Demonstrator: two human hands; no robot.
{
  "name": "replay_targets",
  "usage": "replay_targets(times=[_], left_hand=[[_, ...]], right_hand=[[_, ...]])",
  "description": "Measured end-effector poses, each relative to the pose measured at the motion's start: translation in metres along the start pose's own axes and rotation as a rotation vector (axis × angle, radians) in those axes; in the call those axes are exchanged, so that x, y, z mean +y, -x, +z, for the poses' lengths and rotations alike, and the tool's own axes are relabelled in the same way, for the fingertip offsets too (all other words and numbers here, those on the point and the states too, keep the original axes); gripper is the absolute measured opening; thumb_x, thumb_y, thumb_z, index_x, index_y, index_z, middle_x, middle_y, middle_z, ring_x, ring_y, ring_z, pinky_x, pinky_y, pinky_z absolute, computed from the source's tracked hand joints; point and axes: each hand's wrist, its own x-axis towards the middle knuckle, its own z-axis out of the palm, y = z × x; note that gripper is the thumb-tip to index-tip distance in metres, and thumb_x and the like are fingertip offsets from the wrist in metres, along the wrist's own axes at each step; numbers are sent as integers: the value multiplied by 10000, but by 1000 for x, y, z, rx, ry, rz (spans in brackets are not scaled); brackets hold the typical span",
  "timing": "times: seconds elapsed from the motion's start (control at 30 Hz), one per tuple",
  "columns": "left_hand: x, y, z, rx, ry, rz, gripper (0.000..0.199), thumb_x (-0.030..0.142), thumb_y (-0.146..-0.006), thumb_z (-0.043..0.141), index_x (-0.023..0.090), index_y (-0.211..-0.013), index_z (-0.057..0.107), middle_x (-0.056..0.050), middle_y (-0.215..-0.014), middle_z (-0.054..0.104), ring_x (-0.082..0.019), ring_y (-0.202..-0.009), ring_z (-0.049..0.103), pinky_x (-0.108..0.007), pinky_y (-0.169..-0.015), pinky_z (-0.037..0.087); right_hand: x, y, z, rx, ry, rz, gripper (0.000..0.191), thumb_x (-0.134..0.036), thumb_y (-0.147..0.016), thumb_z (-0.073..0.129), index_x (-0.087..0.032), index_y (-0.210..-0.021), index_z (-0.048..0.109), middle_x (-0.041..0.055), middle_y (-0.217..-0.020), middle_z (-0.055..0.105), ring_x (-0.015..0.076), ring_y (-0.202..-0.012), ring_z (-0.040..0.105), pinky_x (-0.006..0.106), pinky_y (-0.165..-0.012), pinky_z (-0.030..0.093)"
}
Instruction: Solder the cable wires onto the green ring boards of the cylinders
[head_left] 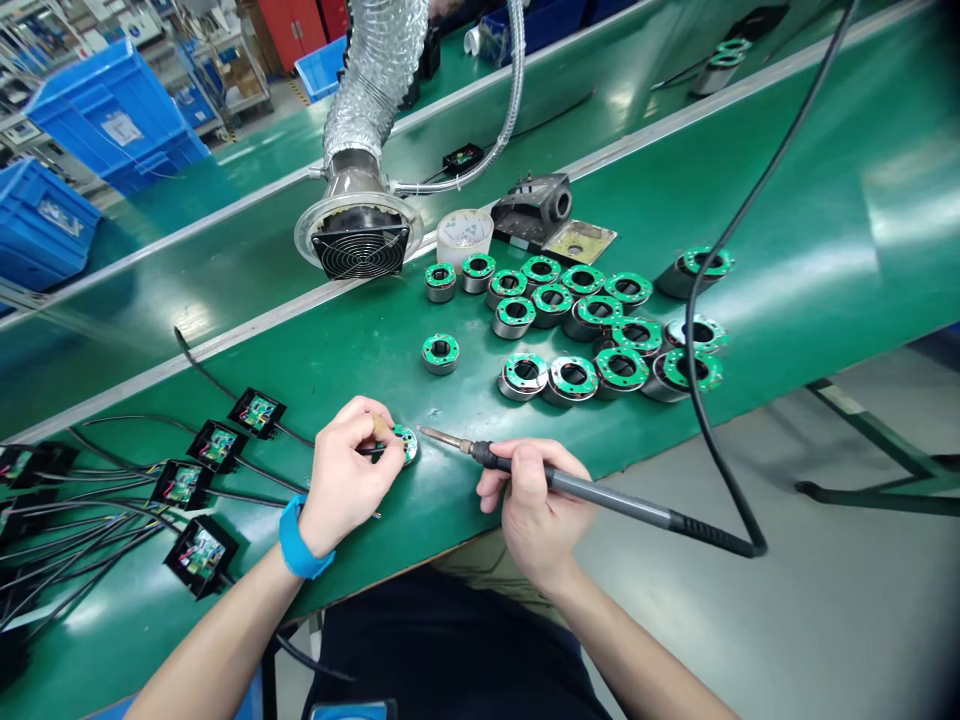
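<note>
My left hand (351, 470), with a blue wrist strap (304, 540), is closed in a pinch at a small round motor stator with a green circuit board (407, 442) on top. A black cable (295, 435) runs into this hand, and its dark end shows between the fingers beside the board. A tan cover sits on one finger. My right hand (541, 505) grips a soldering iron (600, 492) like a pen. The iron's tip (424, 431) points left, just right of the board and apart from it. My left fingers hide part of the stator.
Several stators with green boards (574, 377) stand right of centre. Open black boxes with circuit boards (201, 553) and tangled cables lie left. A fume extractor (364, 250), tape roll (465, 235) and iron holder (534, 210) stand behind. The iron's cord (701, 385) hangs at right.
</note>
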Motion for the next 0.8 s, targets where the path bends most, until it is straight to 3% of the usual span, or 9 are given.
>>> replay_targets(times=[0.1, 0.2, 0.3, 0.4, 0.47, 0.6, 0.8], left_hand=[[0, 0, -1, -13, -4, -7, 207, 93, -798, 655, 161, -619, 576, -25, -860, 607, -87, -624, 483, -237, -530, 347], [0, -1, -2, -24, -11, -16, 209, 114, -805, 662, 164, -620, 578, -29, -860, 606, -93, -629, 489, -239, -534, 351], [1, -1, -3, -33, -22, -8, 202, 129, -817, 660, 169, -634, 586, -33, -868, 609, -103, -641, 504, -242, -545, 364], [1, 0, -5, -31, -43, 26, 211, 141, -841, 641, 176, -643, 579, -34, -863, 611, -117, -667, 535, -247, -569, 391], [-1, 1, -7, -28, -64, 49, 219, 142, -853, 626, 180, -645, 569, -34, -856, 614, -129, -692, 562, -251, -591, 414], [-2, 2, -9, -31, -99, 78, 212, 128, -863, 609, 181, -661, 569, -36, -866, 624, -134, -706, 584, -251, -601, 433], [-4, 6, -14, -53, -148, 46, 176, 172, -896, 635, 188, -722, 613, -46, -918, 678, -147, -775, 631, -247, -626, 471]], right_hand=[[0, -2, 0, -46, 66, -35, 186, -271, -1040, 587, -203, -930, 721, -54, -607, 684, 81, -395, 600, 182, -404, 492], [0, -13, 5, -132, 248, -184, 124, -220, -1019, 620, -232, -1078, 729, -20, -783, 738, 97, -542, 675, 241, -601, 598], [1, -34, 19, -192, 479, -384, 225, -198, -1028, 577, -255, -1198, 712, 44, -984, 716, 164, -837, 734, 317, -812, 624], [7, -58, 37, -273, 686, -454, 357, -158, -1016, 513, -235, -1341, 640, 124, -1235, 651, 243, -1094, 705, 384, -941, 609], [14, -73, 48, -371, 791, -483, 454, -109, -968, 521, -200, -1408, 583, 164, -1346, 607, 287, -1150, 683, 430, -974, 601], [27, -90, 57, -484, 906, -531, 517, -39, -909, 504, -157, -1408, 566, 186, -1341, 621, 315, -1160, 657, 470, -985, 585], [27, -78, 40, -501, 791, -502, 447, -86, -929, 525, -181, -1364, 572, 160, -1256, 636, 309, -1166, 630, 473, -996, 559]])
